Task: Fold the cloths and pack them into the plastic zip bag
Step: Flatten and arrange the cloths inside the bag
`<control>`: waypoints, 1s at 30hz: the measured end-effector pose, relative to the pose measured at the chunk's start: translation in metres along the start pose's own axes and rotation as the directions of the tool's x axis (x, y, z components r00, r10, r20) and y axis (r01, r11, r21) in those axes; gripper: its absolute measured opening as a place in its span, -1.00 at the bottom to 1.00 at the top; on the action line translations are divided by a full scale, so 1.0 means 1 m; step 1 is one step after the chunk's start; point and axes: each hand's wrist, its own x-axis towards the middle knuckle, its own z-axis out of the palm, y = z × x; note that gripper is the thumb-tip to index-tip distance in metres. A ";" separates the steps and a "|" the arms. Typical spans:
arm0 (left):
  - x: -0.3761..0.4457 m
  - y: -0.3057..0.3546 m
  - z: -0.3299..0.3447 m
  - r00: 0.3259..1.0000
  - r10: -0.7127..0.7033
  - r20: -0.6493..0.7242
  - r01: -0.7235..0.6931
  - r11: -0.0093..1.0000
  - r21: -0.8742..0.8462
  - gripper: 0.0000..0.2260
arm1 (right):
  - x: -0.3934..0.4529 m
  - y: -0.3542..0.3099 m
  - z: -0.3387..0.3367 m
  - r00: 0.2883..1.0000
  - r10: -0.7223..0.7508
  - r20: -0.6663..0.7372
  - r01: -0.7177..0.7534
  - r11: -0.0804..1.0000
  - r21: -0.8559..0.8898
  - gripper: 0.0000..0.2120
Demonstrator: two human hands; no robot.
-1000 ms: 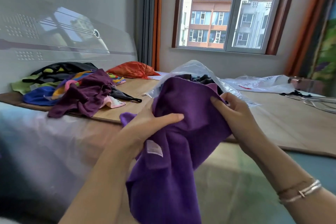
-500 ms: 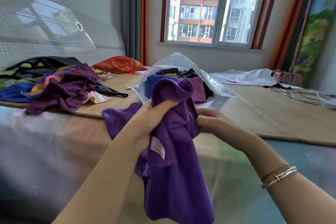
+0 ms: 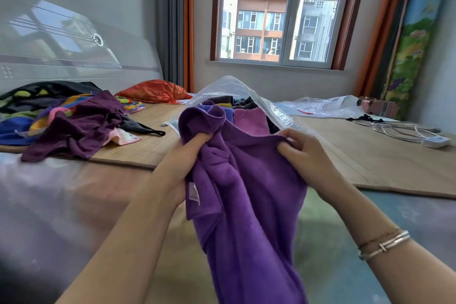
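A purple cloth hangs in front of me above the bed, bunched at the top. My left hand grips its upper left part, with a white label just below the fist. My right hand pinches its top edge further right. Behind the cloth stands the clear plastic zip bag, mouth open, with several folded cloths inside, a pink one and dark ones among them.
A pile of loose cloths lies at the left on the bamboo mat. An orange bundle sits beyond it. Another plastic bag, white cables and a charger lie at the right.
My hands have spread apart along the purple cloth's top edge, stretching it between them. The view has shifted, showing more of the open bag behind.
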 end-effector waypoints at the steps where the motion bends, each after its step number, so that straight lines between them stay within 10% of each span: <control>1: 0.004 -0.004 -0.001 0.999 0.003 -0.033 -0.002 1.000 0.024 -0.76 | -0.001 0.009 0.000 0.998 0.015 0.055 -0.009 0.993 -0.116 -0.82; 5: 0.016 -0.013 -0.008 0.988 0.028 -0.149 -0.009 0.992 0.127 -0.77 | -0.002 0.046 -0.004 0.947 0.221 0.233 -0.048 0.814 -0.578 -0.89; 10: 0.028 -0.014 -0.021 0.971 0.096 -0.218 -0.056 0.981 0.185 -0.92 | -0.004 0.071 -0.024 0.857 0.497 0.134 -0.263 0.646 -0.716 -0.82; 16: 0.036 -0.035 -0.025 0.970 0.177 -0.166 -0.025 0.752 0.659 -0.77 | -0.004 0.049 -0.015 0.742 0.649 0.170 -0.590 0.752 -0.295 -0.83; 21: 0.028 -0.045 -0.016 0.986 0.072 -0.149 0.073 0.618 0.783 -0.61 | 0.007 0.026 0.001 0.846 0.502 0.179 -0.530 0.755 0.386 -0.88; 25: 0.022 -0.048 -0.004 0.997 -0.044 -0.066 0.074 0.811 0.580 -0.63 | 0.007 0.014 0.010 0.917 0.310 0.252 -0.398 0.655 0.643 -0.71; 30: 0.008 -0.038 0.006 0.944 -0.318 0.090 0.312 0.947 0.074 -0.82 | 0.003 0.013 0.031 0.913 0.276 0.299 -0.385 0.826 0.413 -0.60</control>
